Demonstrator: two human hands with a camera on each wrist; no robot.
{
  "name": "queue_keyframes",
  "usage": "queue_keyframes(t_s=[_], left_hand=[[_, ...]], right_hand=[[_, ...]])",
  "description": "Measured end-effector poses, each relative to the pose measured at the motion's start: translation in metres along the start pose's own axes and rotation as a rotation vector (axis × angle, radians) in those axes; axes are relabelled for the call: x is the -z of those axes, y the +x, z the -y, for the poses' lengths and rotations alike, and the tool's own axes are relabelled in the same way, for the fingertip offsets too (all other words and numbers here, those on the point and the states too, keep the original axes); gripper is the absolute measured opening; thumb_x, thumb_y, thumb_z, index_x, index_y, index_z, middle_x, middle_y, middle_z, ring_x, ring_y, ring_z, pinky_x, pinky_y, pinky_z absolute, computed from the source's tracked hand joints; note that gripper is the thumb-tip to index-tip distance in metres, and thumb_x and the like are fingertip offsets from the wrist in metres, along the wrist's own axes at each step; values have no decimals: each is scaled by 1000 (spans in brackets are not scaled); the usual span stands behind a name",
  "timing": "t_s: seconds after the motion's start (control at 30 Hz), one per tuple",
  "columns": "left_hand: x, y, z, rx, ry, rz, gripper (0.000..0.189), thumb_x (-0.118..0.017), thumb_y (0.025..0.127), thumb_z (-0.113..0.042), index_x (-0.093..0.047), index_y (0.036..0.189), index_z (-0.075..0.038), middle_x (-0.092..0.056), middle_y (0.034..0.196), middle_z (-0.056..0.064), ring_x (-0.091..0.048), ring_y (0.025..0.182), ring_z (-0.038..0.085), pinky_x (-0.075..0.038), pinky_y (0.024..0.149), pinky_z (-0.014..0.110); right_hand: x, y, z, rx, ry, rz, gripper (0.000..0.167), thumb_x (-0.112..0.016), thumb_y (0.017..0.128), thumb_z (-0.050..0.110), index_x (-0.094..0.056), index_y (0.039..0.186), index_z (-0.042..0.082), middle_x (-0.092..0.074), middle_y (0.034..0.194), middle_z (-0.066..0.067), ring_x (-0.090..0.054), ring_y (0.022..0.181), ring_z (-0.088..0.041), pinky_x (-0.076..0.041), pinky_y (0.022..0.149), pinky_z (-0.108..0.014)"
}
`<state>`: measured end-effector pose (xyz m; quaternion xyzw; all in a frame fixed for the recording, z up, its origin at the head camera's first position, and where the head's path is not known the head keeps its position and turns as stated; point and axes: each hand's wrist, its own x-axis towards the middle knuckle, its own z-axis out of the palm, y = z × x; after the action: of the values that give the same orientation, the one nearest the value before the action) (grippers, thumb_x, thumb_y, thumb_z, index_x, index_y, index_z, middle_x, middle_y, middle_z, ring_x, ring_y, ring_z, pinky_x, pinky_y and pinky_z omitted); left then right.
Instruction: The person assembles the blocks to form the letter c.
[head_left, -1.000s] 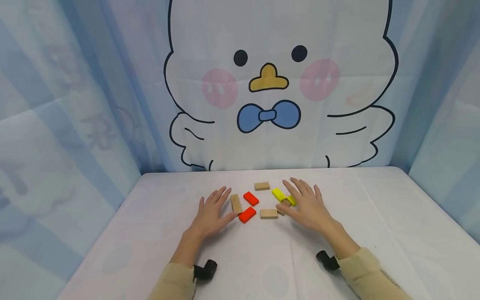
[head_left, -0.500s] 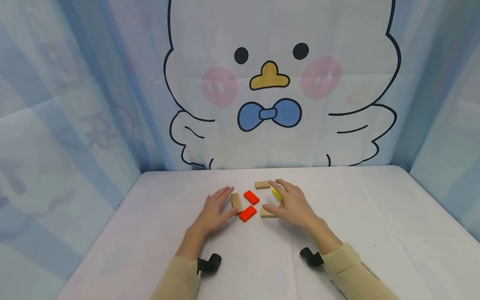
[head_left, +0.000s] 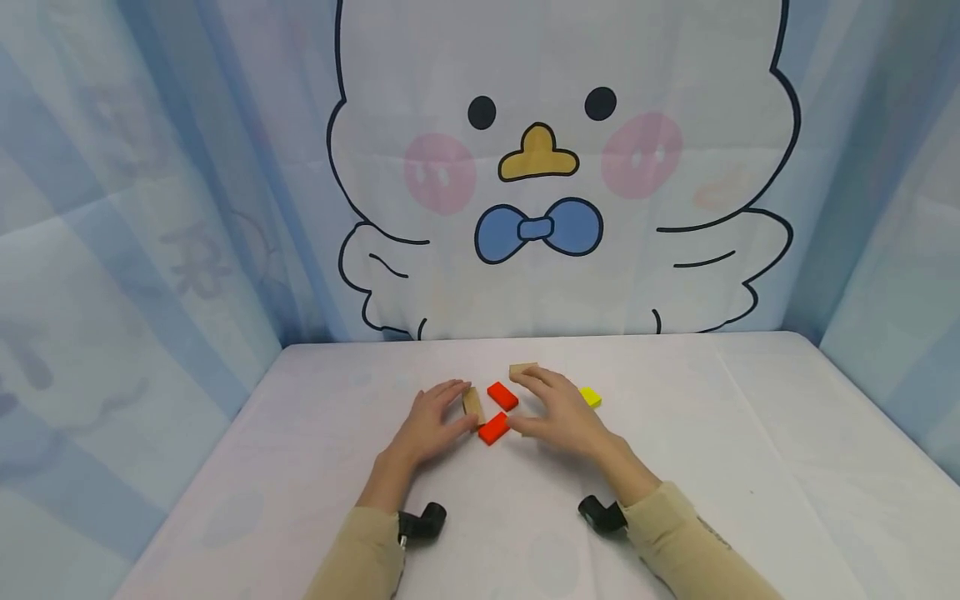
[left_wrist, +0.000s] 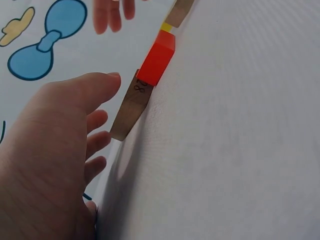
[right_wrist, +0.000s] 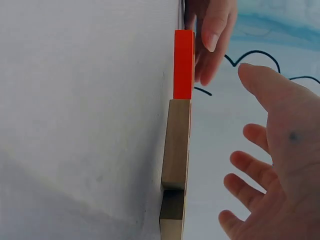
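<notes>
My left hand [head_left: 427,427] is just left of a plain wooden block [head_left: 474,403], its fingers loosely bent and holding nothing. The left wrist view shows thumb and fingers near that block's end, which has dark markings [left_wrist: 139,87]. Two red blocks, a rear one [head_left: 502,397] and a front one [head_left: 493,429], lie to the right of it. Over the right part of the group hovers my right hand [head_left: 562,417], fingers spread and loosely bent around nothing. Beneath it in the right wrist view are wooden blocks [right_wrist: 176,145]. A yellow block [head_left: 591,397] shows beyond its knuckles; another wooden block [head_left: 519,367] lies behind its fingertips.
The blocks lie on a table with a pale cloth [head_left: 262,492]. A curtain with a cartoon bird [head_left: 540,292] hangs at the table's back edge, and more curtain stands at both sides. Black wrist cameras stick out inward, on the left wrist [head_left: 423,522] and right wrist [head_left: 602,514].
My right hand has moved left across the blocks, covering some of the wooden ones and uncovering a yellow one. The left hand has shifted slightly right, closer to its wooden block.
</notes>
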<state>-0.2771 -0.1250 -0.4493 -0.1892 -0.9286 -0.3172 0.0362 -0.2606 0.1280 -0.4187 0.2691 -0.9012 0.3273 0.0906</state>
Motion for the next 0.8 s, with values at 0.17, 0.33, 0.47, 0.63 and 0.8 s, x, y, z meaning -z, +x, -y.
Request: queue_keyframes(t_s=[0.17,0.33,0.47,0.63,0.8], left_hand=[[-2,2,1,-29,-4,-18,55,-67,93,-37,-61,140,-10,-55,144,12,-44,138,32,-15,115,66],[-4,3,3,-46,11,-21,54,-67,93,-37,-62,139,-10,-56,144,10,-45,137,31,-15,114,67],[-4,3,4,-56,13,-16,54,-67,93,-37,-62,139,-11,-56,144,10,-45,137,31,-15,114,68],[-5,4,3,-57,13,0,54,-66,94,-39,-61,141,-12,-55,145,8,-44,138,31,-13,115,67],[-6,6,2,-43,18,12,55,-66,94,-41,-60,142,-15,-54,146,6,-43,139,29,-11,116,66]], right_hand=[[-5,1,1,-14,-33,83,57,-77,89,34,-61,139,11,-49,149,-10,-43,136,-35,-39,108,-57],[-9,1,2,39,-52,173,50,-75,91,30,-64,135,10,-52,146,-9,-44,136,-33,-40,107,-57],[-10,1,3,93,-78,238,47,-73,92,29,-65,135,10,-56,142,-8,-45,135,-31,-38,109,-54],[-11,1,4,85,-133,282,44,-71,94,30,-66,134,13,-58,139,-4,-46,134,-30,-37,110,-54],[-10,-1,5,78,-144,286,42,-71,94,29,-67,132,13,-60,137,-3,-46,133,-31,-37,109,-55]])
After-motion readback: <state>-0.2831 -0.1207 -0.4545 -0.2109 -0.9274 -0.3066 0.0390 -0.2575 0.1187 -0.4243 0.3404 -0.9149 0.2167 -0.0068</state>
